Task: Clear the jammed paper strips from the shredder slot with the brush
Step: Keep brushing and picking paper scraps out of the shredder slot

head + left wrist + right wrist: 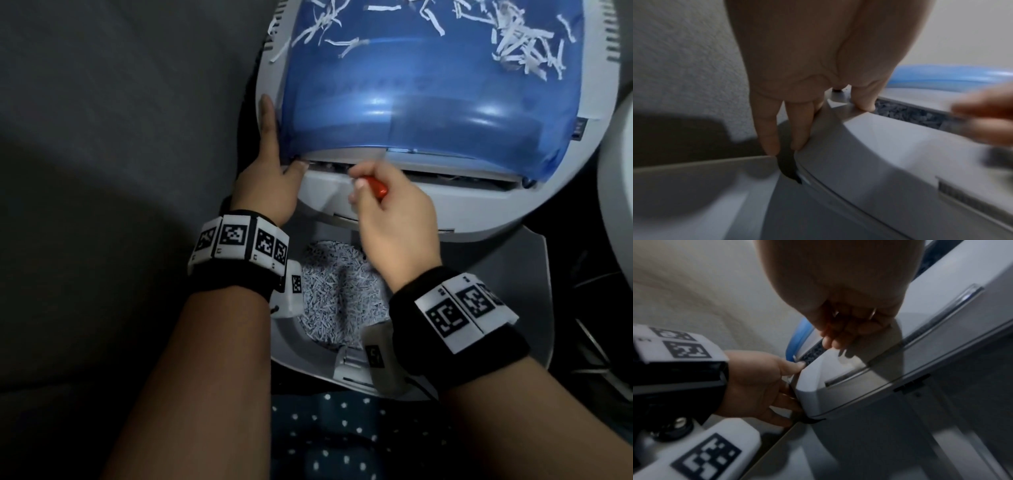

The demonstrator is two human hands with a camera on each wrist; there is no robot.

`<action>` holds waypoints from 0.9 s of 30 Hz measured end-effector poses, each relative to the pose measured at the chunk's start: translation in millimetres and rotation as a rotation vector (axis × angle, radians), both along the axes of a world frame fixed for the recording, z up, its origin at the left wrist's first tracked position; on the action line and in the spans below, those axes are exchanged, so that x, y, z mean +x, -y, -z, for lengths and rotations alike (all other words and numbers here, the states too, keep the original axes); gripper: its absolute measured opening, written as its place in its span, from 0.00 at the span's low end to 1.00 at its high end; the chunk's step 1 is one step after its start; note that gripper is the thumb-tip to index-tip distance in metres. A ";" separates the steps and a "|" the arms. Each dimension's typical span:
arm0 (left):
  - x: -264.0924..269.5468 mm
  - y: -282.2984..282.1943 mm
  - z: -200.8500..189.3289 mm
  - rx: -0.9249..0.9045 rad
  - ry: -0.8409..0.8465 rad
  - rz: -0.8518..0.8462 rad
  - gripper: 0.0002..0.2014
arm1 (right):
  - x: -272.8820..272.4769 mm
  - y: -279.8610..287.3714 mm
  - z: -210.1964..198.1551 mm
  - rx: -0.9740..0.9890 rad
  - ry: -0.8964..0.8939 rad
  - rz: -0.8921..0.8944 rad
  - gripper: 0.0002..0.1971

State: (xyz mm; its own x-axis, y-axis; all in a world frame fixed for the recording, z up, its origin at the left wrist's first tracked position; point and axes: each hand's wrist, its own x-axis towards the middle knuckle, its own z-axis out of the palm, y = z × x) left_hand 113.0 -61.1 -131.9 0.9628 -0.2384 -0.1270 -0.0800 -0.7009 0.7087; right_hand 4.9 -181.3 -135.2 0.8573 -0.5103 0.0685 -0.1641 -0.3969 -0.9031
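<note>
the right hand (394,222) pinches the brush (376,186) by its red handle, tip at the left end of the shredder slot (428,174). the left hand (270,178), fingers straight, braces the shredder (445,205) at its left edge. the brush looks light and stiff, best held low on the handle; the jammed strips (906,113) look soft, packed tight in the slot

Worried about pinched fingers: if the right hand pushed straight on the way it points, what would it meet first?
Probably the shredder slot, packed with paper strips: the right hand grips the brush pointing there. Depth is unclear.
</note>
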 end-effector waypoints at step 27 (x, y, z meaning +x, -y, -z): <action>-2.3 -2.0 -2.6 0.003 -0.007 -0.032 0.42 | -13.1 4.0 -12.6 0.017 0.206 0.169 0.18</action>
State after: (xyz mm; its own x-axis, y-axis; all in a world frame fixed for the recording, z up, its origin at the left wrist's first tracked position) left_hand 110.7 -59.1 -129.3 0.9691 -0.2073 -0.1341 -0.0531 -0.7053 0.7069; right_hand -8.2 -185.3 -122.7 0.7284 -0.6480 0.2228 -0.0390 -0.3639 -0.9306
